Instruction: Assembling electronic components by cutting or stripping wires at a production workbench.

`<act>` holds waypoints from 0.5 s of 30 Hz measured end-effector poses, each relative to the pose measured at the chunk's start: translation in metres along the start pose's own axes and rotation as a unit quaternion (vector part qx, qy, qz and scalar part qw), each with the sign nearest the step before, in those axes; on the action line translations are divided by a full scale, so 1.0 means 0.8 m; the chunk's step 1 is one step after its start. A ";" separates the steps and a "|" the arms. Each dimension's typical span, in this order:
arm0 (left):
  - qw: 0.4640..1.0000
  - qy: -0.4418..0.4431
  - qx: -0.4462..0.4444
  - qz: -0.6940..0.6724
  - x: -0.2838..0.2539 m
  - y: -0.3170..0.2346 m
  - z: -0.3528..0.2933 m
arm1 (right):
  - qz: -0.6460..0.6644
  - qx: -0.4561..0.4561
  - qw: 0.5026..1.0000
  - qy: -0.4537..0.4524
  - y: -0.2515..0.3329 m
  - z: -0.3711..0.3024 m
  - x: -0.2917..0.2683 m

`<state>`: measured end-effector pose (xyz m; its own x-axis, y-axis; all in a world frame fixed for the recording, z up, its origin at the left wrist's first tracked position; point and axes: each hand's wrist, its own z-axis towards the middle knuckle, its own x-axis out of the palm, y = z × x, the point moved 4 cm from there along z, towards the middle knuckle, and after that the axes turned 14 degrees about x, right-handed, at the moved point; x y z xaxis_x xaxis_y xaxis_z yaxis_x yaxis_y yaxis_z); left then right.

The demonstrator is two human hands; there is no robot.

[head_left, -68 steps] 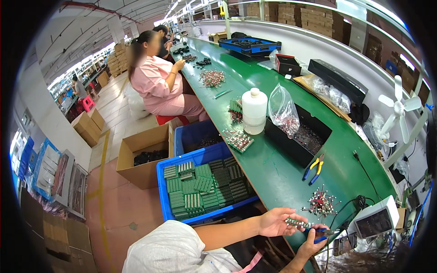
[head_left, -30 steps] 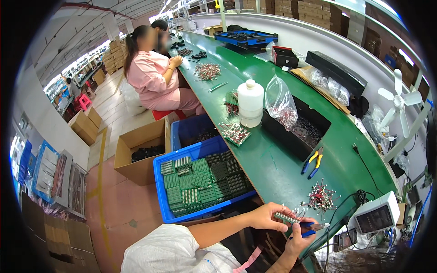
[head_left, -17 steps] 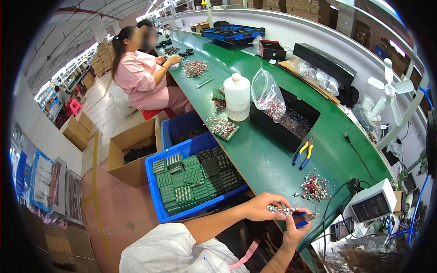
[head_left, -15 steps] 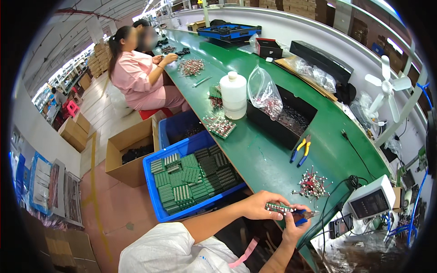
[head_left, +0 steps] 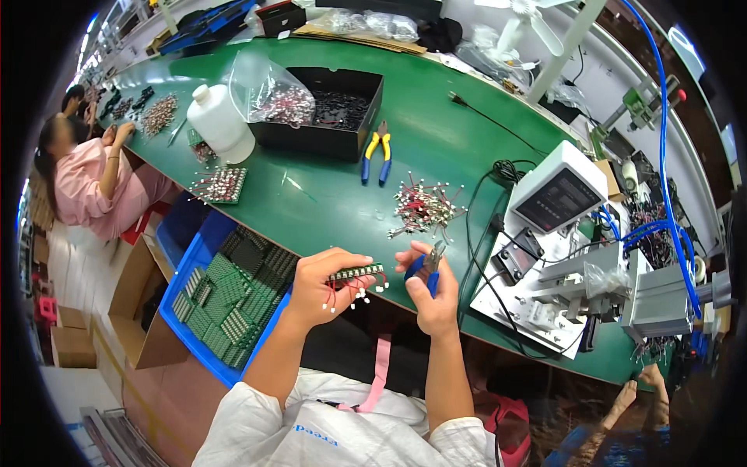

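My left hand (head_left: pixel 319 289) is closed around a green circuit board strip (head_left: pixel 358 272), with red leads and small white ends hanging below its edge. To the right, apart from the board, my right hand (head_left: pixel 437 310) grips blue-handled side cutters (head_left: pixel 433 280), their metal jaws pointing up. Just beyond both hands, a loose pile of red wires with white tips (head_left: pixel 424 206) lies on the green table (head_left: pixel 319 210). Farther off rest yellow-and-blue pliers (head_left: pixel 377 156). Another green board bristling with wired parts (head_left: pixel 222 185) sits near the table's left edge.
A blue crate of green boards (head_left: pixel 233 311) stands left, below the table edge. A black box (head_left: pixel 327 140), a bagged heap of wired parts (head_left: pixel 288 105) and a white bottle (head_left: pixel 222 124) stand farther back. Right are a white display unit (head_left: pixel 562 187) and cables. Other people sit left and lower right.
My hands have drawn apart; the cutters, earlier up against the board, are now away from it. The board has turned so its leads hang down. My view has swung right.
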<state>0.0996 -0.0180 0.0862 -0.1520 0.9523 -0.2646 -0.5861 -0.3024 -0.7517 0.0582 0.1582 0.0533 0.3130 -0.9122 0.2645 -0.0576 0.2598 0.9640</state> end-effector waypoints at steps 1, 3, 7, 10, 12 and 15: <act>1.000 -0.005 0.016 0.023 0.000 -0.001 0.002 | 0.020 0.003 1.000 -0.003 0.004 -0.002 -0.004; 0.998 -0.009 0.032 0.045 0.000 -0.003 0.002 | 0.040 0.007 0.999 -0.008 0.008 -0.006 -0.011; 0.995 -0.018 0.077 0.064 0.000 -0.008 0.002 | -0.117 0.040 0.992 0.024 0.012 -0.017 -0.017; 0.998 -0.018 0.048 0.040 -0.001 0.002 0.002 | -0.193 0.122 0.973 0.029 0.015 -0.015 -0.022; 0.999 -0.020 0.019 0.018 0.002 0.010 0.000 | -0.267 0.202 0.942 0.036 0.010 -0.016 -0.025; 0.998 -0.057 -0.023 -0.024 0.007 0.020 -0.001 | -0.279 0.180 0.942 0.048 0.011 -0.016 -0.022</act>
<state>0.0899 -0.0174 0.0725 -0.2156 0.9633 -0.1598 -0.5589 -0.2559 -0.7888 0.0648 0.1804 0.0568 0.4739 -0.8369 -0.2739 -0.1713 -0.3927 0.9036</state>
